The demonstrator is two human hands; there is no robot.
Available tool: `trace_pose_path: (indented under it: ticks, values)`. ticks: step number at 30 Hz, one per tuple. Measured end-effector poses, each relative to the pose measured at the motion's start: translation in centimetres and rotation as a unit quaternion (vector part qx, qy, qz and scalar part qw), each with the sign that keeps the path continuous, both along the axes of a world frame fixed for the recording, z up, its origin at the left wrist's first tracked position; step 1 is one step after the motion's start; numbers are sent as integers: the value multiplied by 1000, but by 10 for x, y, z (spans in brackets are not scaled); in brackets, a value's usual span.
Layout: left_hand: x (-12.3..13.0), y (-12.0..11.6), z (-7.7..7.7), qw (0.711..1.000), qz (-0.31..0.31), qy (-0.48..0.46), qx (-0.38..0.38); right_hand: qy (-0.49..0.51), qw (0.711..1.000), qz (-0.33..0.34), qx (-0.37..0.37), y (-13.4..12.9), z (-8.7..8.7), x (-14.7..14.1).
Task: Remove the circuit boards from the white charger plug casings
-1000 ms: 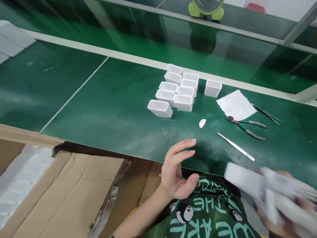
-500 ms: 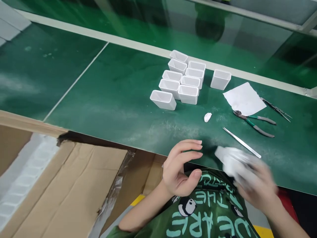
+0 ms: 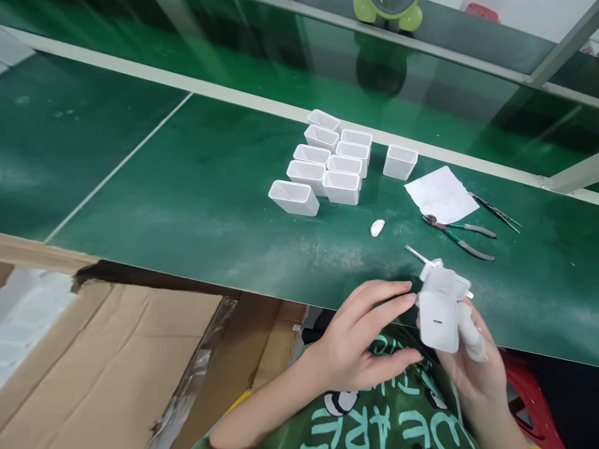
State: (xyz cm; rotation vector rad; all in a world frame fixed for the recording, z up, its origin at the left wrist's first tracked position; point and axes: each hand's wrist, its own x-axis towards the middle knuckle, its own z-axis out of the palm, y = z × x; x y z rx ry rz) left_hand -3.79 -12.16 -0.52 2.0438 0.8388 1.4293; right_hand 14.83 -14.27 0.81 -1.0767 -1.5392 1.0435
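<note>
My right hand (image 3: 477,355) holds a white plastic piece (image 3: 438,312) with a small dark slot, over the table's front edge. White wrapping covers at least one finger of that hand. My left hand (image 3: 369,337) is just left of the piece, its fingers spread and holding nothing. Silver tweezers (image 3: 415,253) lie behind the piece, partly hidden by it. A small white lump (image 3: 377,227) rests on the green table (image 3: 224,218). Several white open-topped containers (image 3: 340,187) stand grouped farther back, and one more container (image 3: 400,162) stands apart to their right.
A white sheet (image 3: 441,194), green-handled pliers (image 3: 461,237) and dark tweezers (image 3: 496,212) lie on the right. Cardboard (image 3: 103,368) is below the table at left. A red stool (image 3: 531,399) stands at lower right. A shelf rail (image 3: 458,56) crosses the back.
The white piece, blurred before, now shows clearly, upright in my right hand. My left hand has moved right, close beside it. The view has shifted, with table items appearing farther left.
</note>
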Motion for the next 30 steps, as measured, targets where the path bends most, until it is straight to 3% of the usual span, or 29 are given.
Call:
trace_pose_path:
  ticks: [3, 6, 10, 15, 17, 23, 30]
  values:
    - [2, 1, 8, 1000, -5, 14, -14, 149, 984, 20, -95, 1, -6, -7]
    - [1, 2, 9, 1000, -8, 16, -17, 150, 980, 14, -128, -1, -11, -10]
    - [-2, 0, 4, 997, -15, -27, -75, 54, 997, -33, -44, -4, -7, 0]
    - [-3, -1, -2, 985, -104, 2, -139, -127, 985, 99, 59, -8, 8, 21]
    - [-1, -2, -4, 987, -110, 1, -117, -125, 986, 89, 59, -11, 6, 24]
    - [7, -9, -5, 999, -15, -39, -30, -160, 976, -41, 139, -22, -4, 18]
    - [15, -13, -2, 998, 59, -31, -12, -284, 930, -36, 232, -25, 15, 13]
